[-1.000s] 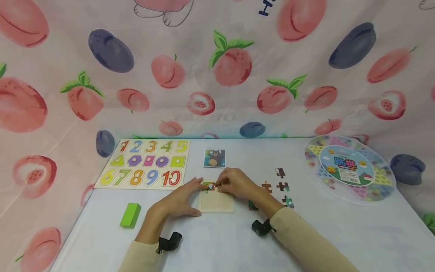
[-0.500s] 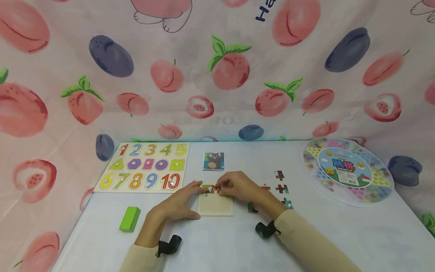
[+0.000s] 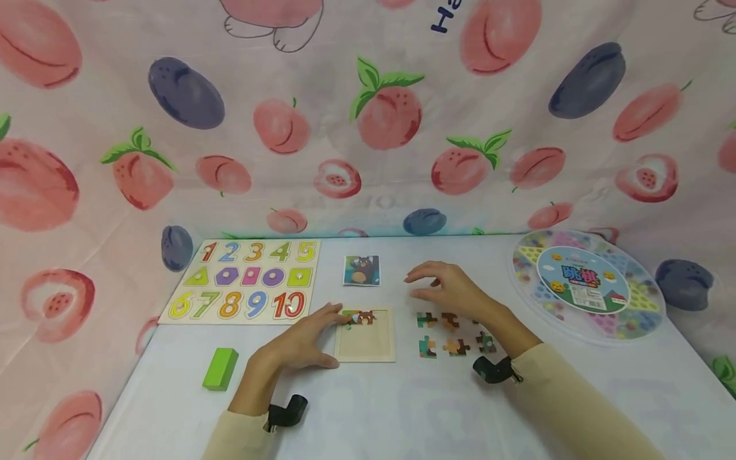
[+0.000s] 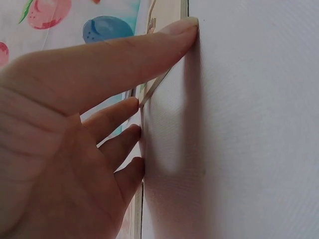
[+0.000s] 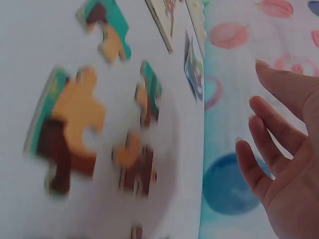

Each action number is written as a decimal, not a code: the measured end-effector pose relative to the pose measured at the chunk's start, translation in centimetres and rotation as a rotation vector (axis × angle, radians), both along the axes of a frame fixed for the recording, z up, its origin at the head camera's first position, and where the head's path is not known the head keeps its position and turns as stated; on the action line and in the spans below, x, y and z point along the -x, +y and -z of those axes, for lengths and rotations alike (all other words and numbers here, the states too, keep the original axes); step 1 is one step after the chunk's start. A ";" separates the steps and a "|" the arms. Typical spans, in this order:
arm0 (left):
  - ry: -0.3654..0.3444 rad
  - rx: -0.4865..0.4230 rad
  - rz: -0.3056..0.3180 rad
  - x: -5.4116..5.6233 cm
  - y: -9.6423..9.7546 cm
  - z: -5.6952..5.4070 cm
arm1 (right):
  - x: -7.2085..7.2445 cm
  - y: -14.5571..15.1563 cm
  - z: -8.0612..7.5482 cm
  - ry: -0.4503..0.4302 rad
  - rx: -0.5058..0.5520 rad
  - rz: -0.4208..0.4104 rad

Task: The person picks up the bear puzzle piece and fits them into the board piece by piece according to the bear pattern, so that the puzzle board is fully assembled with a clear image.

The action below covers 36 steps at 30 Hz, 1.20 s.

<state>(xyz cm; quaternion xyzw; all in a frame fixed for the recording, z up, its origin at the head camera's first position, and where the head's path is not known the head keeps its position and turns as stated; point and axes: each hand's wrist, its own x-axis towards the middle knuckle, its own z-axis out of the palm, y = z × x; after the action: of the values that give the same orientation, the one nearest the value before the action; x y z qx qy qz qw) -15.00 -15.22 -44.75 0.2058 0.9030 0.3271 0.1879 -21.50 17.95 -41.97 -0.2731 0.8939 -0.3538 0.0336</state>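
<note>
A square wooden puzzle tray (image 3: 368, 345) lies mid-table, with joined puzzle pieces (image 3: 363, 317) along its upper left inside. My left hand (image 3: 299, 342) rests at the tray's left side, fingers spread and fairly straight. In the left wrist view its thumb (image 4: 164, 47) touches the tray's edge. Right of the tray lie several loose puzzle pieces (image 3: 457, 347), seen large and blurred in the right wrist view as a brown and tan piece (image 5: 75, 114). Over the back of these hovers my right hand (image 3: 454, 294), fingers loosely bent, holding nothing; its forearm hides some pieces.
A bear picture card (image 3: 362, 271) lies behind the tray. The number board (image 3: 241, 281) is at back left, a green block (image 3: 220, 368) at left front. A round game box (image 3: 583, 281) with a clear rim stands at right. A fruit-print cloth (image 3: 368, 128) hangs behind.
My right hand has left the pieces in the tray and moved right, above the loose ones, its fingers parting. My left hand stays at the tray's edge.
</note>
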 end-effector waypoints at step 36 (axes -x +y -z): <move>-0.002 -0.012 0.011 -0.1 -0.1 0.0 | 0.2 10.6 4.4 -0.204 -0.064 0.299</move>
<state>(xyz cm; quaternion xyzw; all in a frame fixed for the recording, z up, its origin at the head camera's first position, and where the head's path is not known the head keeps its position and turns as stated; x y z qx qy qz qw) -14.94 -15.36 -44.71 0.2115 0.8997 0.3316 0.1896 -21.65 28.58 -46.33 -0.0988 0.9273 -0.3521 0.0797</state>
